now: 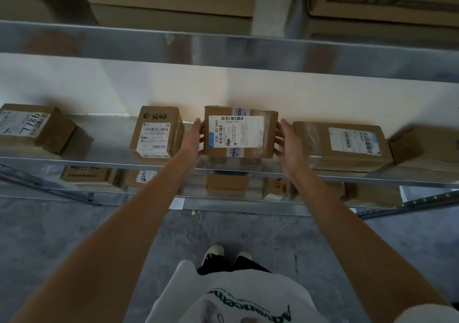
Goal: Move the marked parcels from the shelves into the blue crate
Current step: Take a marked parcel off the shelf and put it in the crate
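Both arms outstretched, left hand (192, 137) and right hand (285, 140) facing inward, fingers curled

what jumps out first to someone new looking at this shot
Both hands frame a labelled parcel at the middle of the metal shelf: the left hand on its left side, the right hand on its right. More brown parcels flank it, one handwritten 3644 just left.

Both hands grip a small cardboard parcel (240, 134) at the front of a metal shelf (99, 160): the left hand (195, 137) on its left side, the right hand (285, 140) on its right. A box marked 3644 (156, 132) stands just left, a tape-wrapped parcel (345, 146) just right, and a box marked 7786 (34, 127) sits further left.
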A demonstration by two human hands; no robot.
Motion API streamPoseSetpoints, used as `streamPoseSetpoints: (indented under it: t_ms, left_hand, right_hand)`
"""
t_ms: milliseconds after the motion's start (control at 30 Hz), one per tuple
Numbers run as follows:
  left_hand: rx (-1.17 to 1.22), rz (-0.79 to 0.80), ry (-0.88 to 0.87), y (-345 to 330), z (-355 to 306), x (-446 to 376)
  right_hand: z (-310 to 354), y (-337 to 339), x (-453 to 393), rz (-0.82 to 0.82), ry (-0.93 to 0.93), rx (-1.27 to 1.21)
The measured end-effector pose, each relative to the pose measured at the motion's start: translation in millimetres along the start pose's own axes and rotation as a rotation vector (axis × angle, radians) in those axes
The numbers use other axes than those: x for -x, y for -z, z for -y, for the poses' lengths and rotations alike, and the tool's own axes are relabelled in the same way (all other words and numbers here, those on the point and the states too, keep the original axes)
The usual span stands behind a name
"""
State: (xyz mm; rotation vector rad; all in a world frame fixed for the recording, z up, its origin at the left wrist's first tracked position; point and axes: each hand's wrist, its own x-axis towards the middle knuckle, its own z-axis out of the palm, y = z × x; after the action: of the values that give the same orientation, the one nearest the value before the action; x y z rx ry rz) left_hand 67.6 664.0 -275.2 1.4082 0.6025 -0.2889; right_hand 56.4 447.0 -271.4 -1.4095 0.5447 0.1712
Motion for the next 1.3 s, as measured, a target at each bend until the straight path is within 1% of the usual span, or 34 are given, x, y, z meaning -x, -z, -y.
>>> streamPoseSetpoints:
  t_ms: [167, 333, 433, 533, 633, 700, 733, 800, 833, 867, 933, 967, 1033, 1100, 1167, 1233, 1300]
  left_hand:
    - [-0.113, -0.012, 0.031, 2.5, 0.0, -4.9]
    - [-0.122, -0.007, 0.114, 7.1, 4.0, -7.3]
    - [-0.193, 0.003, 0.143, 10.7, 5.8, -8.4]
    - [-0.337, 0.052, 0.108, 13.6, 8.1, -9.8]
    - [-0.349, -0.002, 0.055, 11.9, 11.4, -14.3]
    - [-0.478, -0.14, -0.015, 5.9, 12.2, -16.8]
    - [-0.576, -0.235, -0.084, 2.0, 11.3, -16.7]
    - [-0.738, -0.401, -0.306, -9.4, 6.1, -10.5]
    - [-0.772, -0.44, -0.445, -17.5, 2.6, -6.6]
    - [-0.776, -0.438, -0.577, -27.3, -1.0, -2.9]
    - [-0.747, -0.343, -0.774, -52.9, -5.8, 2.1]
    - [-0.722, -0.274, -0.824, -68.1, -6.5, 4.6]
    - [-0.685, -0.132, -0.836, -100.1, -1.7, 12.3]
    - [-0.682, -0.001, -0.778, -132.1, 10.4, 20.3]
    - [-0.684, 0.09, -0.7, -160.4, 24.2, 24.7]
    - [-0.654, 0.118, -0.599, -186.4, 36.4, 27.0]
    - [-0.591, 0.098, -0.452, -208.0, 46.7, 29.2]
  right_hand:
    - [0.1, -15.0, -3.7, -0.036, -0.019, 0.126]
    - [-4.8, -22.5, -7.8, -0.025, -0.02, 0.179]
    - [-10.2, -24.6, -8.2, -0.027, -0.052, 0.212]
    - [-18.4, -25.7, -9.2, 0.006, -0.125, 0.204]
    - [-24.9, -24.9, -11.1, 0.04, -0.142, 0.163]
    - [-24.0, -24.1, -9.7, 0.026, -0.106, 0.187]
    - [-22.6, -23.2, -8.4, -0.015, -0.06, 0.202]
    - [-17.3, -15.5, -3.2, -0.145, 0.106, 0.25]
    - [-14.1, -7.7, -0.3, -0.203, 0.208, 0.272]
    - [-11.5, 1.9, 2.3, -0.252, 0.307, 0.287]
    - [-8.9, 28.7, 4.3, -0.359, 0.438, 0.303]
    - [-8.5, 44.6, 3.5, -0.414, 0.451, 0.294]
    - [-7.4, 79.0, -1.1, -0.507, 0.425, 0.248]
    - [-4.4, 115.6, -10.7, -0.579, 0.394, 0.235]
    - [-1.9, 150.6, -22.0, -0.602, 0.407, 0.273]
    - [1.1, 182.1, -32.7, -0.592, 0.418, 0.317]
    - [3.5, 210.7, -41.0, -0.575, 0.409, 0.423]
